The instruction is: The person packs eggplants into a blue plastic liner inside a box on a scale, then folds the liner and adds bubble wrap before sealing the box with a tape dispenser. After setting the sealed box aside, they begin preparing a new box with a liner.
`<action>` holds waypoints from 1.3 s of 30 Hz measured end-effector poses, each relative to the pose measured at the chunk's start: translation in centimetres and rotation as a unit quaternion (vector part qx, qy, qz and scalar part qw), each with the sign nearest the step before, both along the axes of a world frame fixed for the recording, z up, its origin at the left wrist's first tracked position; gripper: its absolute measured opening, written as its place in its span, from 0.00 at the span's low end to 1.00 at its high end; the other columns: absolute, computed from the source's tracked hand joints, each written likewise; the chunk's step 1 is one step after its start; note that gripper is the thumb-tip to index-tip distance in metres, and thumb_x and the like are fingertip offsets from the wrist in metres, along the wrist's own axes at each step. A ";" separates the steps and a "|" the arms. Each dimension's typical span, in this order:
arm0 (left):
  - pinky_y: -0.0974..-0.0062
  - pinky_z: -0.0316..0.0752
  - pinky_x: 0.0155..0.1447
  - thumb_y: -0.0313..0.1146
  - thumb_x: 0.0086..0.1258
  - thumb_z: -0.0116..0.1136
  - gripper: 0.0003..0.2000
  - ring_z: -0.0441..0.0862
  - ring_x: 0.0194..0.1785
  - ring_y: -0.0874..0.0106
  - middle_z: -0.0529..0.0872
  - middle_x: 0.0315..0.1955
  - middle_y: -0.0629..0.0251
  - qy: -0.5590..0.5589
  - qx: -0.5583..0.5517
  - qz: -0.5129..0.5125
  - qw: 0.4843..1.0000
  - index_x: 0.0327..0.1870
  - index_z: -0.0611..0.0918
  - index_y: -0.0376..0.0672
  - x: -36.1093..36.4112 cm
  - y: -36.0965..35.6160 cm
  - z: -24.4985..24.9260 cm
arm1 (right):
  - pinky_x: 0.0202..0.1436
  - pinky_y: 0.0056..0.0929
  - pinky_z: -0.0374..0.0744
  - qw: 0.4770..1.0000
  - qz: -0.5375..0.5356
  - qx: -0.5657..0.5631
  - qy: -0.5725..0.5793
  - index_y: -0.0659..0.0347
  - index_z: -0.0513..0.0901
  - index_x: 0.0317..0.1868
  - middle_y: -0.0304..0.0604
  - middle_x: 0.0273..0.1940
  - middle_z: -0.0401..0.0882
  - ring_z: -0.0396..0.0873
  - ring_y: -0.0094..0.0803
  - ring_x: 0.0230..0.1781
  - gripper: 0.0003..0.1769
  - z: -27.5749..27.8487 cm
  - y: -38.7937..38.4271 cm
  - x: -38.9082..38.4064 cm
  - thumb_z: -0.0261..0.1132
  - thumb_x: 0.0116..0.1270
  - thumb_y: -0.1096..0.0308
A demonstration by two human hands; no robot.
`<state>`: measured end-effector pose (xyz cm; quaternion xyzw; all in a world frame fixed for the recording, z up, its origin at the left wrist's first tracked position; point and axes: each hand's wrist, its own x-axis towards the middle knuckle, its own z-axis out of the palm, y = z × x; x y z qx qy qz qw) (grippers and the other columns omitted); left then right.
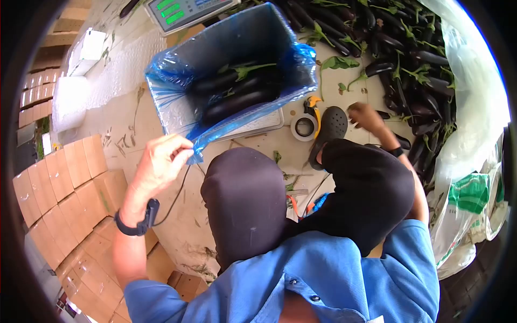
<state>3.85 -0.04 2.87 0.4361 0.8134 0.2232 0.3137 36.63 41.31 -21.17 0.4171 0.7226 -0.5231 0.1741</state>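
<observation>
My left hand (166, 160) pinches the near left corner of a clear blue plastic liner bag (237, 128). This bag lines a box (167, 110), with its edge folded over the rim. Inside lie several dark purple eggplants (237, 102), one showing a green stem. On the right, my right hand (367, 118) is over the floor beside my grey clog (335, 125), slightly blurred, its fingers loosely curled and apart. Nothing shows between them. A loose eggplant (383, 114) is just beyond it.
A big heap of eggplants (398, 59) covers the floor at the upper right. A digital scale (183, 13) stands behind the box. Tape (304, 127) and a yellow-handled cutter (316, 116) lie near my foot. Cardboard cartons (64, 188) are stacked left; plastic sacks (468, 194) stand right.
</observation>
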 end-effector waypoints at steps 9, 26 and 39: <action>0.73 0.76 0.38 0.19 0.68 0.63 0.03 0.81 0.32 0.71 0.83 0.30 0.60 0.021 0.020 0.039 0.999 0.40 0.84 0.33 2.5 -3.1 -0.8 | 0.62 0.45 0.80 0.971 0.213 0.106 -0.004 0.64 0.87 0.53 0.56 0.50 0.88 0.85 0.50 0.54 0.25 -3.1 -3.8 0.4 0.66 0.66 0.52; 0.65 0.76 0.59 0.31 0.67 0.66 0.16 0.84 0.51 0.60 0.89 0.48 0.55 -0.222 -0.154 0.231 0.935 0.53 0.84 0.35 -2.0 -22.3 -20.8 | 0.39 0.46 0.84 0.664 -0.714 0.083 0.205 0.76 0.77 0.54 0.57 0.53 0.78 0.82 0.53 0.45 0.36 3.5 24.5 6.8 0.79 0.61 0.52; 0.67 0.77 0.52 0.30 0.72 0.60 0.12 0.84 0.46 0.65 0.89 0.42 0.58 -0.081 -0.147 0.164 0.972 0.51 0.82 0.34 -1.5 -13.1 -14.0 | 0.61 0.44 0.80 0.711 -0.432 -0.256 0.493 0.66 0.82 0.55 0.44 0.53 0.86 0.83 0.37 0.54 0.20 4.4 11.8 9.3 0.68 0.62 0.71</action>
